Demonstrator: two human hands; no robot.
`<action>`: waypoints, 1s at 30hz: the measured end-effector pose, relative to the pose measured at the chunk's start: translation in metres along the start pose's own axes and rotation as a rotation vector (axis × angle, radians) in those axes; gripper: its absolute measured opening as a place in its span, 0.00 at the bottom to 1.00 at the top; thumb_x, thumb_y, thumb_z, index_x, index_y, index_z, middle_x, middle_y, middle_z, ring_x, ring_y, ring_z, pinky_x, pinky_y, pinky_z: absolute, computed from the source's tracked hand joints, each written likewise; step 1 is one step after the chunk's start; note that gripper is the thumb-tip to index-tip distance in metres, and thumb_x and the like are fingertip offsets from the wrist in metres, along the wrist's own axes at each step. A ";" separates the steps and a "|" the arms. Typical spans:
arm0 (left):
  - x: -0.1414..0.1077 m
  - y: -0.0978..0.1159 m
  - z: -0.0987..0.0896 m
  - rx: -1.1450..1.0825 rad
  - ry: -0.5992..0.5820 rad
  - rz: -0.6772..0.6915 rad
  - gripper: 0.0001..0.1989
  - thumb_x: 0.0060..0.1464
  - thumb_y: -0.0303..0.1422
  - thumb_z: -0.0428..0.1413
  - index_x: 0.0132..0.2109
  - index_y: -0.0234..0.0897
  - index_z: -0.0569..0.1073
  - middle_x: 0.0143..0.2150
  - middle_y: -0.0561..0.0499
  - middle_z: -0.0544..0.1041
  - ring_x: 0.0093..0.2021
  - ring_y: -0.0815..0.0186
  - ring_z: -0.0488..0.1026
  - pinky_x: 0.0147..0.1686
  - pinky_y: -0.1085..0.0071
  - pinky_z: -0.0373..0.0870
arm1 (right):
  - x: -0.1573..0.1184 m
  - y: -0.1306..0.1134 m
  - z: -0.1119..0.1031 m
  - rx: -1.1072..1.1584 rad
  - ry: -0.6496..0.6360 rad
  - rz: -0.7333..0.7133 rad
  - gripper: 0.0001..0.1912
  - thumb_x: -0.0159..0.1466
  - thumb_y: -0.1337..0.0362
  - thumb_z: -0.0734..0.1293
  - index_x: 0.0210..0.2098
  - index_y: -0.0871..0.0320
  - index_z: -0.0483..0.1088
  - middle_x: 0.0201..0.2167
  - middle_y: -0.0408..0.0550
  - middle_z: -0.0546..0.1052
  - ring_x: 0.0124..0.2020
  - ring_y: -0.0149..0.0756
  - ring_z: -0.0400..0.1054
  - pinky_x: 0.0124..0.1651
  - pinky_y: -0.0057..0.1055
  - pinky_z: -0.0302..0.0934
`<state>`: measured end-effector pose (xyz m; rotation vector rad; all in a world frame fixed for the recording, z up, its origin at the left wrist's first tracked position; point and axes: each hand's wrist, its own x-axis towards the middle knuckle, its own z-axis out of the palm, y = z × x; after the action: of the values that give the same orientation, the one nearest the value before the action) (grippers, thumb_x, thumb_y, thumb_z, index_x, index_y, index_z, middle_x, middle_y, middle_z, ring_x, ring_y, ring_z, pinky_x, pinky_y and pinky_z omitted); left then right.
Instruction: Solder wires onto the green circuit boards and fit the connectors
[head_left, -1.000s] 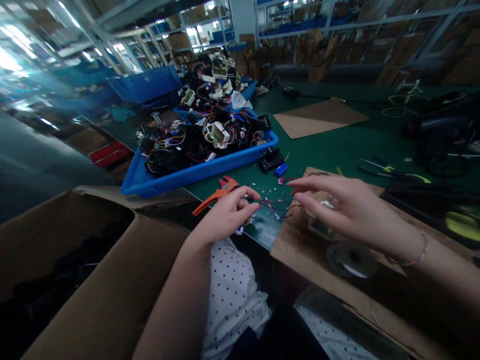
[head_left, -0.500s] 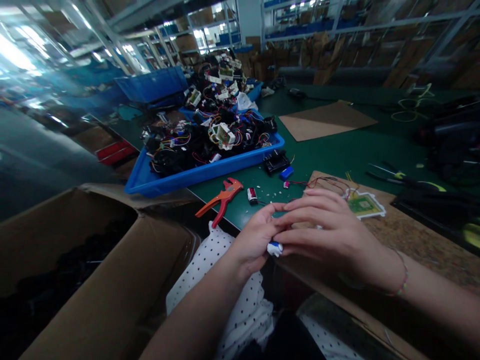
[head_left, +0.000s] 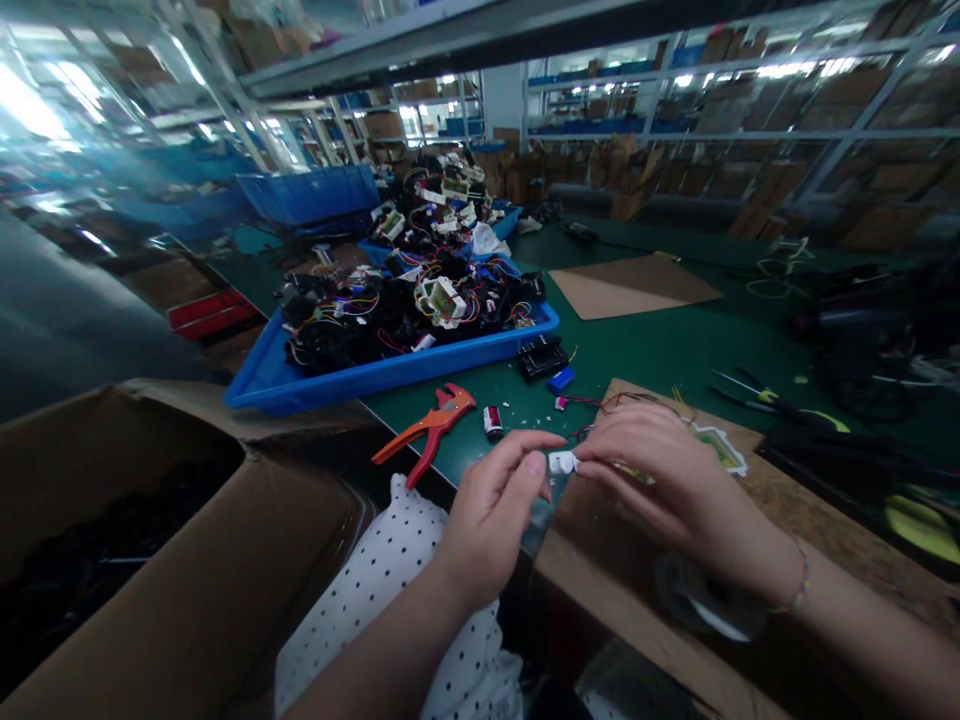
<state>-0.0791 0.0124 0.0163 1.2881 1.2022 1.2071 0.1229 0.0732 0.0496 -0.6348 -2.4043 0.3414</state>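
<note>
A small white piece with a blue edge (head_left: 561, 462) is pinched between the fingertips of my right hand (head_left: 667, 470). My left hand (head_left: 491, 505) has its thumb and index finger closed at the piece's left end. Under and beside my right hand lies a green circuit board in a white frame (head_left: 724, 450), partly hidden, with thin dark and red wires (head_left: 622, 400) running near it. A small red and white battery (head_left: 493, 422) stands beyond my left hand. Orange-red wire strippers (head_left: 431, 430) lie left of it at the table's edge.
A blue tray (head_left: 397, 375) heaped with wired parts stands beyond. Near it are a black holder (head_left: 541, 357) and a blue block (head_left: 561, 380). Pliers (head_left: 750, 390) lie right, brown board (head_left: 637, 285) behind, a tape roll (head_left: 709, 600) below my right hand, an open carton (head_left: 247, 540) left.
Both hands have shifted on the small white piece, which now sits higher between their fingertips and shows more of its white side. The view has tilted upward slightly.
</note>
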 end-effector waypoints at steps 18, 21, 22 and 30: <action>-0.005 0.001 0.007 0.105 0.039 0.040 0.08 0.61 0.35 0.57 0.40 0.35 0.74 0.27 0.52 0.74 0.23 0.71 0.70 0.24 0.75 0.67 | -0.006 0.000 0.005 -0.123 -0.054 -0.088 0.14 0.66 0.74 0.64 0.49 0.55 0.71 0.41 0.48 0.79 0.44 0.37 0.69 0.50 0.41 0.61; -0.006 0.000 0.006 0.130 0.034 0.058 0.06 0.61 0.33 0.56 0.40 0.35 0.75 0.27 0.52 0.74 0.23 0.71 0.71 0.23 0.75 0.68 | -0.006 -0.001 0.005 -0.102 -0.064 -0.086 0.15 0.66 0.74 0.64 0.50 0.55 0.71 0.42 0.48 0.79 0.45 0.38 0.70 0.51 0.41 0.62; -0.006 0.000 0.006 0.137 0.033 0.066 0.05 0.60 0.32 0.56 0.41 0.35 0.75 0.27 0.52 0.75 0.23 0.71 0.71 0.24 0.75 0.69 | -0.005 -0.001 0.004 -0.090 -0.064 -0.085 0.15 0.66 0.74 0.64 0.50 0.55 0.71 0.42 0.49 0.79 0.45 0.38 0.70 0.51 0.41 0.62; -0.006 -0.005 0.004 0.085 0.023 0.085 0.07 0.57 0.28 0.57 0.44 0.35 0.75 0.30 0.50 0.78 0.26 0.68 0.76 0.27 0.73 0.74 | -0.001 -0.004 0.001 -0.032 -0.013 -0.085 0.14 0.65 0.73 0.64 0.48 0.56 0.73 0.39 0.49 0.80 0.43 0.38 0.72 0.48 0.39 0.65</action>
<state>-0.0750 0.0064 0.0107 1.4038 1.2376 1.2457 0.1217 0.0691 0.0503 -0.5443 -2.4453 0.2723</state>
